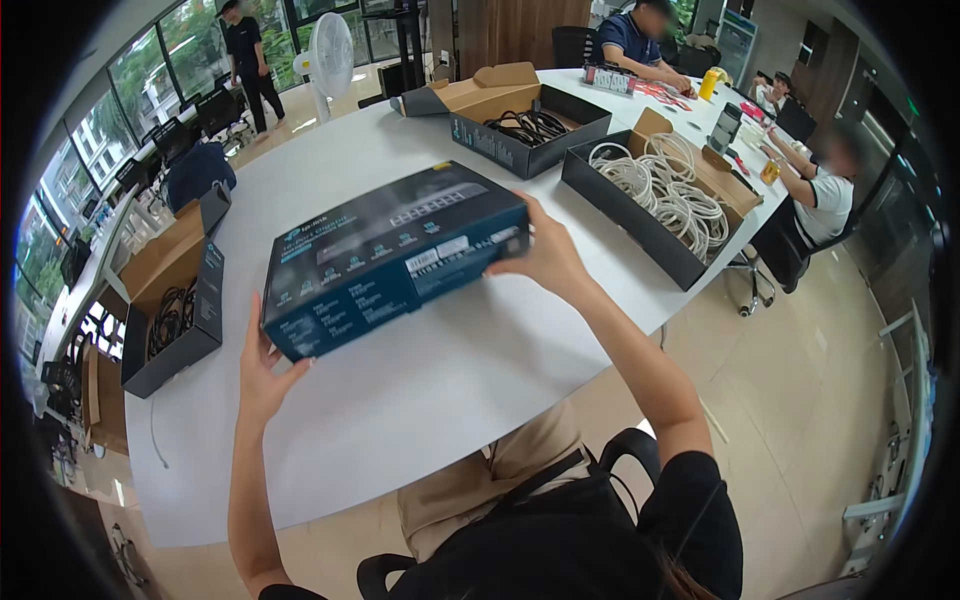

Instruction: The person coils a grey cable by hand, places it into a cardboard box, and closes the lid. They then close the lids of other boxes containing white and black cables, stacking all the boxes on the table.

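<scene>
A closed dark blue-green cardboard box (390,250), printed with a network switch and the tp-link name, is held between my two hands, tilted with its right end higher. My left hand (265,370) grips its left end, thumb on the near lower edge. My right hand (540,250) clasps the right end, fingers on top and thumb on the near side. Past the box stands an open box (520,150) with coiled black cables (528,127). To the right is another open box (620,215) full of white cables (665,190).
On the left of the white table (400,430) sits a third open box (175,350) with black cables. A thin cable (157,440) lies near the table's left edge. Two people sit at the far right side of the table; a fan (328,60) stands behind it.
</scene>
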A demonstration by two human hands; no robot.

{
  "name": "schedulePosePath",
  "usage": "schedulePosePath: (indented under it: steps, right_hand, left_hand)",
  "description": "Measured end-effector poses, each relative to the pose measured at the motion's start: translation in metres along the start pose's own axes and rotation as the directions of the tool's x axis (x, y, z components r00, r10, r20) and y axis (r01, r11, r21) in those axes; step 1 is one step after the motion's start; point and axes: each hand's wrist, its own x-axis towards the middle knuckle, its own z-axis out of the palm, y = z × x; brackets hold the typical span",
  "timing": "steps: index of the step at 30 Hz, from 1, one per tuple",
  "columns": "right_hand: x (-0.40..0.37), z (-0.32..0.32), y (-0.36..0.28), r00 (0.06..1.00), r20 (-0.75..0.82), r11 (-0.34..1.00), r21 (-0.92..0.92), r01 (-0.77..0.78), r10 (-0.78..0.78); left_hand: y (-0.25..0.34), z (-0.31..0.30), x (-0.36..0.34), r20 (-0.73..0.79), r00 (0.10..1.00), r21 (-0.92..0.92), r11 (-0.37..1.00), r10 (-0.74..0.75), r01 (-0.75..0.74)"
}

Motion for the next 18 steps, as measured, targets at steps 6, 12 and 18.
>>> schedulePosePath:
  steps: [6,12,18]
  right_hand:
    - [0.054,0.038,0.025,0.987,0.068,0.982,-0.136,-0.133,0.143]
    - [0.06,0.005,0.071,0.967,-0.151,0.859,-0.502,0.101,-0.203]
    - [0.006,-0.103,0.128,0.926,-0.375,0.71,-0.641,-0.292,0.041]
  left_hand:
    - [-0.045,0.006,0.047,-0.047,0.998,0.043,0.998,0.04,-0.038]
    - [-0.095,-0.004,0.081,-0.185,0.981,0.091,0.995,0.059,-0.042]
    - [-0.108,-0.005,0.094,-0.233,0.967,0.146,0.986,0.108,-0.076]
